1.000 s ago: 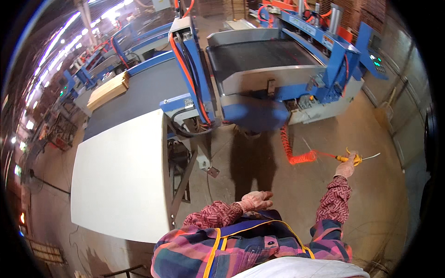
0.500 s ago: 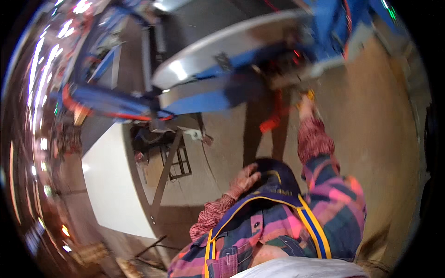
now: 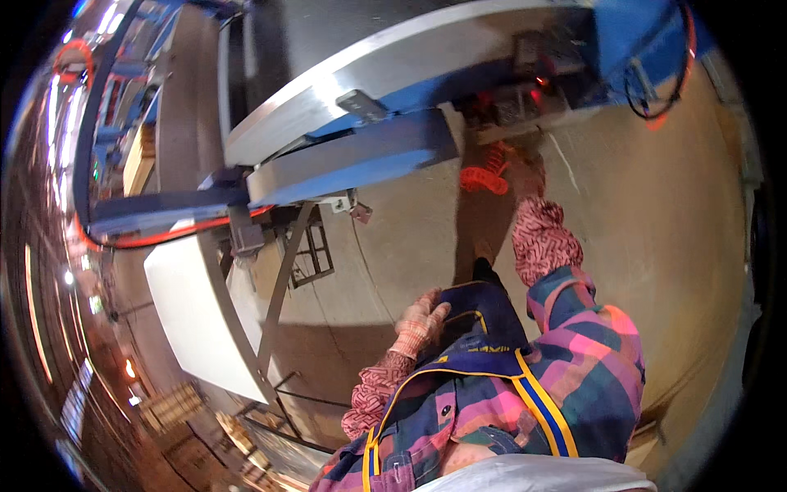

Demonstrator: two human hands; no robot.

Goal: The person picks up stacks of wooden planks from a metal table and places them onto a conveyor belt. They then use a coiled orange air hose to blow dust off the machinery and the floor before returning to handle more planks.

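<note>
My left hand (image 3: pixel 421 318) rests by the upper edge of the dark blue apron (image 3: pixel 492 324), its fingers loosely bent and seeming to hold nothing. A pale knit cuff and a red patterned sleeve cover its wrist. Reaching forward, my right arm in a matching sleeve (image 3: pixel 548 242) ends in a dim, shadowed right hand (image 3: pixel 526 174) below the machine's edge. The fingers of that hand are too dark and blurred to read. Just left of it hangs a bright red coiled hose (image 3: pixel 486 170).
A blue and grey machine (image 3: pixel 352 168) with a long metal edge stretches across the front. Red lights (image 3: pixel 537 90) glow under it. At left stand a white panel (image 3: pixel 201 316) on legs and a blue frame (image 3: pixel 156 209) with an orange hose. Stacked wood (image 3: pixel 172 406) lies at lower left.
The view has shifted, and the machine looks nearer and sharper. My right hand, earlier lit beside something yellow, is now in shadow close to the red hose. The left hand stays at the apron.
</note>
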